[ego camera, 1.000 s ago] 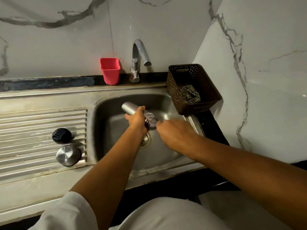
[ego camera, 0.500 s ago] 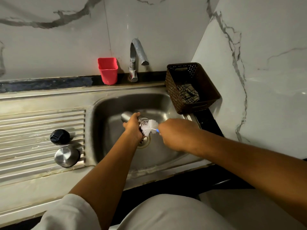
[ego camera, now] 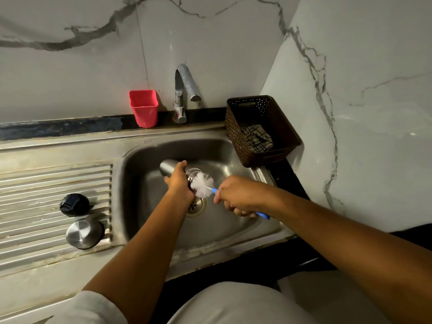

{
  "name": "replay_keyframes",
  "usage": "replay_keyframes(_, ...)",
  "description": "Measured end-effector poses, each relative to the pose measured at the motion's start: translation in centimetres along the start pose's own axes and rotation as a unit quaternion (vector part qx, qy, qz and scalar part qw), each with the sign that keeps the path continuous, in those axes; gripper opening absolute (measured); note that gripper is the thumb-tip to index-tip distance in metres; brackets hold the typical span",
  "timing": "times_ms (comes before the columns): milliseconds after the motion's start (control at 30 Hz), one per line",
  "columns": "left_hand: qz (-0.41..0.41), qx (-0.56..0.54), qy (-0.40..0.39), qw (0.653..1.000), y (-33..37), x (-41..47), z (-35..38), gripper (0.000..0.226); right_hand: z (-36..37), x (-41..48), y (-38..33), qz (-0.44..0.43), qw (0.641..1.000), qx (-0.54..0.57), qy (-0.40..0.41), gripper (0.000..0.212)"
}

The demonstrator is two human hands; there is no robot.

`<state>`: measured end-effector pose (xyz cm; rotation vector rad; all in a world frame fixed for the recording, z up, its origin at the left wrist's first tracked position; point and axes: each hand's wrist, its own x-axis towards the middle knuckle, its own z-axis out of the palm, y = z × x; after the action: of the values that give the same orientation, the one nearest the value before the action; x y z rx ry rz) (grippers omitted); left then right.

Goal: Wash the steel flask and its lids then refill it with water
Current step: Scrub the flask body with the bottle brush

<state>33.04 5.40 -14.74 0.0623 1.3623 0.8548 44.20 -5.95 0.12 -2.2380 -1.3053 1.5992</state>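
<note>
My left hand (ego camera: 179, 183) grips the steel flask (ego camera: 168, 167), held on its side over the sink basin (ego camera: 145, 206) with its mouth pointing right. My right hand (ego camera: 236, 197) holds a bottle brush (ego camera: 203, 184) by its blue handle. The white bristle head sits just outside the flask's mouth. On the ribbed draining board (ego camera: 46, 183) to the left lie a black lid (ego camera: 74, 204) and a steel lid (ego camera: 84, 233), both apart from my hands.
A steel tap (ego camera: 185, 85) stands behind the basin, with no water running. A red plastic cup (ego camera: 143, 108) sits left of it. A brown woven basket (ego camera: 261, 129) holding a checked cloth rests at the sink's right rim. Marble walls close off the back and right.
The brush has come out of the flask: a second ago its head was hidden, now the white bristles show outside the mouth. My right hand has drawn back to the right.
</note>
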Motion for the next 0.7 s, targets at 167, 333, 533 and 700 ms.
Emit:
replay_keyframes(167,-0.043,0.029,-0.076,0.996,-1.1,-0.5,0.0,0.082,1.3,0.5,-0.5,0.017,0.998,0.065,0.003,0.014)
replay_keyframes(333,-0.050,-0.016,-0.045,0.998,-1.4,6.3,-1.0,0.117,-0.8,-1.4,-0.3,0.036,0.972,0.215,-0.090,0.020)
replay_keyframes(533,-0.001,-0.011,-0.052,0.999,-0.6,-1.2,0.7,0.095,0.5,1.4,-0.1,0.072,0.900,0.416,-0.111,0.023)
replay_keyframes(700,0.026,-0.077,-0.016,0.997,0.1,-3.6,0.3,0.100,-0.4,1.0,1.4,-0.096,0.918,-0.362,0.133,0.018)
